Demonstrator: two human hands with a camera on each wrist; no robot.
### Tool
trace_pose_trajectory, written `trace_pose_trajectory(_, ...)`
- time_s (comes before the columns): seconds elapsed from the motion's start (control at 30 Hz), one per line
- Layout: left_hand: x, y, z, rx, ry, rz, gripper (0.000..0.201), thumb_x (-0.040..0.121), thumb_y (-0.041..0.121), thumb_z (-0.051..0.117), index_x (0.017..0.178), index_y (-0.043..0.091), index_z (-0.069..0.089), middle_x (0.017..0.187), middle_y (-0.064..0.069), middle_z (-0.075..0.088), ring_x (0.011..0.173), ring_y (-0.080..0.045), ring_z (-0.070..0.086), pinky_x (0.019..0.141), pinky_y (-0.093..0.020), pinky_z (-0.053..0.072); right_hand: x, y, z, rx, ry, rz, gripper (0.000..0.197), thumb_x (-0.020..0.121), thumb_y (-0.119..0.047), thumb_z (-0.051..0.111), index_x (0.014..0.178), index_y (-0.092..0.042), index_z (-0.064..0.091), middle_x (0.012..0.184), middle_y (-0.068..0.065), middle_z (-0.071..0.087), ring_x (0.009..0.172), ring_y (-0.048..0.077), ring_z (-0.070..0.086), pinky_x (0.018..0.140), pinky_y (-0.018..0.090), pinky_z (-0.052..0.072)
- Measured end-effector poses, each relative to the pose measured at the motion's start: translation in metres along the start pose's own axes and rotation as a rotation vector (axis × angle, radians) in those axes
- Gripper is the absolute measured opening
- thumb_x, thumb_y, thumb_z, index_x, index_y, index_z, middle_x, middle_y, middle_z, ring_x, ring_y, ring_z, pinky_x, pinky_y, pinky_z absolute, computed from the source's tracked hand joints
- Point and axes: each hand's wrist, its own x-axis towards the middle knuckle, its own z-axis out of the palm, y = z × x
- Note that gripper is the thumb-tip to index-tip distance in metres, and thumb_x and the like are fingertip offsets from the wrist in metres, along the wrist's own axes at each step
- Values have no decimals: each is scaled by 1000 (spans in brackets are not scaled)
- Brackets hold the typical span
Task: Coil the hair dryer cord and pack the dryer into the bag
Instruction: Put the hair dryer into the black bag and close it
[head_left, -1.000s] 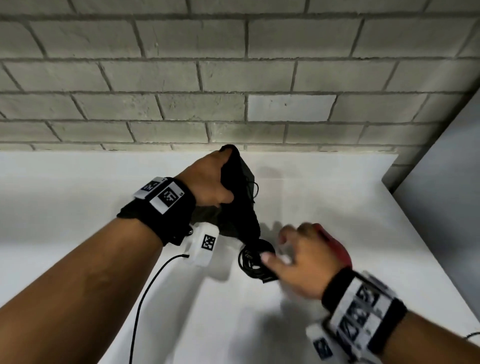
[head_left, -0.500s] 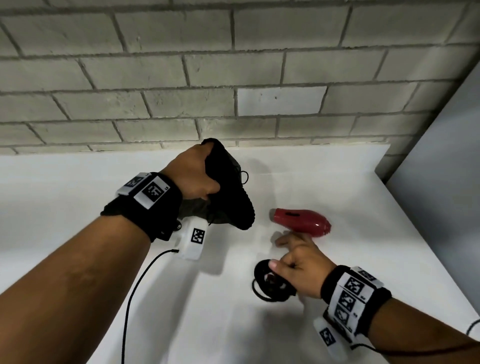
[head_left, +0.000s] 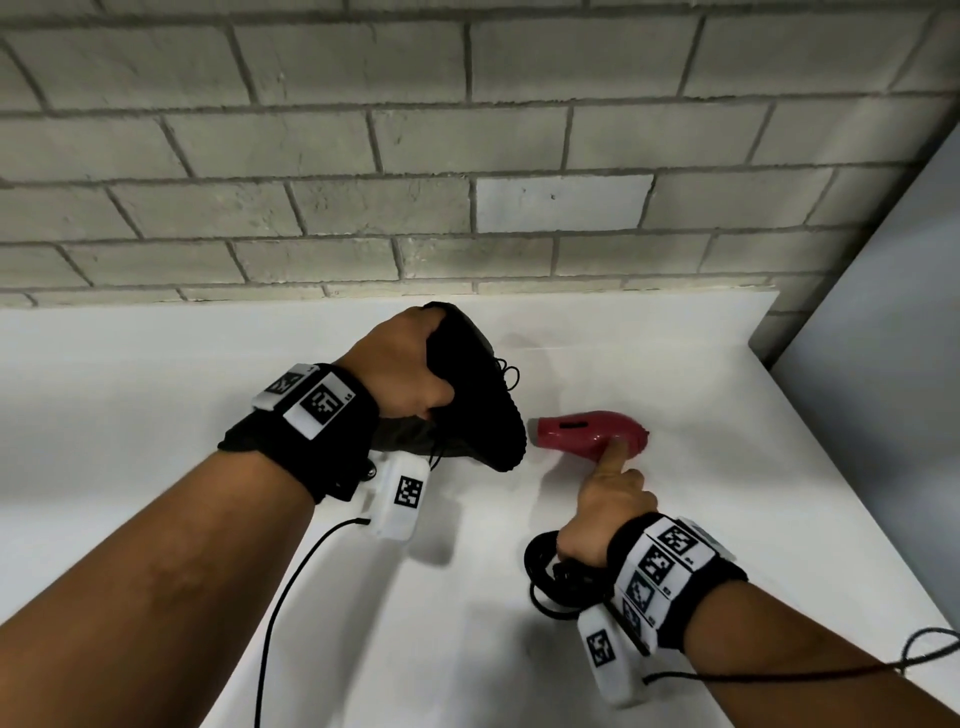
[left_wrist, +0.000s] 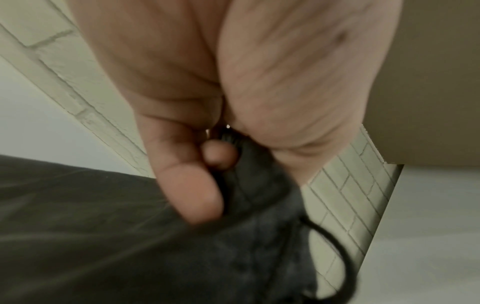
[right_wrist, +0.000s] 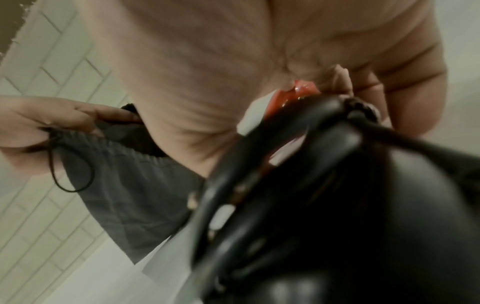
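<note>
On the white table (head_left: 675, 519), the right hand (head_left: 605, 512) is gripping the dryer (head_left: 589, 430) with its coiled cord (head_left: 550, 577), while the left hand (head_left: 402, 364) is holding the bag (head_left: 483, 410) raised, packing not yet done.

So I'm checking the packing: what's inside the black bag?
Cannot tell: the left hand grips the bag, its inside hidden. The red dryer is outside, in the right hand.

Grey brick wall (head_left: 363, 156) behind white table (head_left: 675, 519); pale panel (head_left: 893, 338) right.
</note>
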Motion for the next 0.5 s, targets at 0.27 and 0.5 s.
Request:
trace_pose_trajectory(0.27, -5, -4, 0, 34, -34, -4, 64, 61, 15, 69, 122, 22, 51, 112, 3, 57, 99, -18, 60, 80, -34, 54, 8, 4, -12, 193, -171, -43, 68, 72, -13, 68, 129, -4, 32, 104, 6, 55, 89, 23, 60, 75, 30, 54)
trace_pose_trajectory(0.5, -10, -3, -3, 68, -168, 31, 91, 64, 10, 72, 145, 26, 34, 140, 10, 40, 122, -12, 45, 98, -25, 38, 14, 37, -12, 719, -274, -41, 42, 61, -11, 69, 98, -6, 50, 81, 7, 57, 69, 22, 59, 61, 30, 47)
